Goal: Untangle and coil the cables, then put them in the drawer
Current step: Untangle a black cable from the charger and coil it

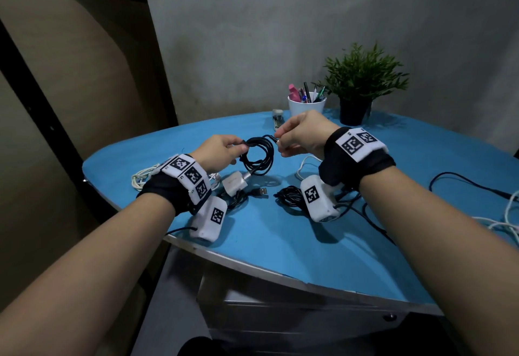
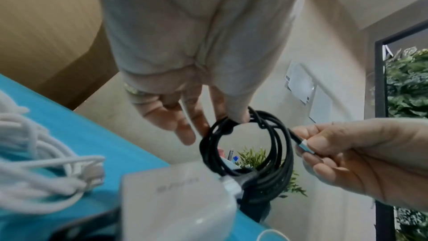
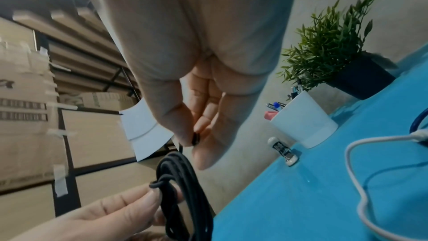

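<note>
A black cable coil (image 1: pixel 259 156) hangs above the blue table (image 1: pixel 280 232). My left hand (image 1: pixel 222 150) pinches the coil (image 2: pixel 250 146) at its left side between thumb and fingers. My right hand (image 1: pixel 300 134) pinches the cable's silver plug end (image 2: pixel 305 147) just right of the coil; the same plug (image 3: pixel 196 138) shows dark between thumb and fingertips in the right wrist view. The coil's lower end runs to a white charger brick (image 1: pixel 234 183) lying on the table. A drawer unit (image 1: pixel 295 319) stands below the table's front edge, closed.
A white cable bundle (image 1: pixel 143 176) lies at the left edge. A black tangled cable (image 1: pixel 289 195) with a USB plug (image 1: pixel 261 191) lies in the middle. More white and dark cables (image 1: pixel 500 215) trail at the right. A pen cup (image 1: pixel 306 106), potted plant (image 1: pixel 362 83) and stapler (image 1: pixel 277 118) stand at the back.
</note>
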### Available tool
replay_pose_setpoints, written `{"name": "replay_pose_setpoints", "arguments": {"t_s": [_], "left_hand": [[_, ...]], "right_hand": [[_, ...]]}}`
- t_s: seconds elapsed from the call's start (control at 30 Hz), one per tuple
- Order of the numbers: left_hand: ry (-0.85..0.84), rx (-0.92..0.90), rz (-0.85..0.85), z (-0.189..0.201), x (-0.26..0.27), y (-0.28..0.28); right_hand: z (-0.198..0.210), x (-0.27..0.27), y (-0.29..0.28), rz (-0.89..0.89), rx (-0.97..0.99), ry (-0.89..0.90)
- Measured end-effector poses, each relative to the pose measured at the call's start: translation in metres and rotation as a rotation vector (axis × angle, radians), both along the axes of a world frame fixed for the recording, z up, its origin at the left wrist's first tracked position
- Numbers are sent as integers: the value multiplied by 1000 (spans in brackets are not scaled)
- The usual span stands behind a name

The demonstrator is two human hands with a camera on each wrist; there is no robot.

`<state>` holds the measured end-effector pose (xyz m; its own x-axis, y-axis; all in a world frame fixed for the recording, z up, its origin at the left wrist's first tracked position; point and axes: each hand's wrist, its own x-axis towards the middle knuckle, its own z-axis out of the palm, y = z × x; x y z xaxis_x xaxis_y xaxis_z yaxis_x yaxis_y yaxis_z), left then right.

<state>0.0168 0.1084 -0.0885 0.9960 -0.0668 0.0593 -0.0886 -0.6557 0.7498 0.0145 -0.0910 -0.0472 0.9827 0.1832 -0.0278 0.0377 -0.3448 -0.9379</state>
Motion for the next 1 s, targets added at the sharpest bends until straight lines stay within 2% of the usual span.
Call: {"name": "replay_pose_setpoints", "arguments": {"t_s": [0.13,0.23,0.47,0.6,0.73,0.83,1.0], "left_hand": [[-163,-224,-53,12,-7,-6],[-219,-423,-114,25,-16,-14],[-155,-692,-143,49,-39,-35],[-271,-432,-156,54,-52,-41],[-334,-299,-178,48,-57,-40],[-324,-225,-168,45,-62,-42],[-342,-223,-148,45,-71,-51]], "right_hand": [[6,-12,-3,21,127,-35],[11,-21,-7,23,180,-62],[20,-43,-14,45,288,-104],[22,-54,-19,56,248,-106],[21,-63,-26,67,386,-57],[22,-70,-30,96,468,-17],[18,-76,-29,105,613,2]]}}
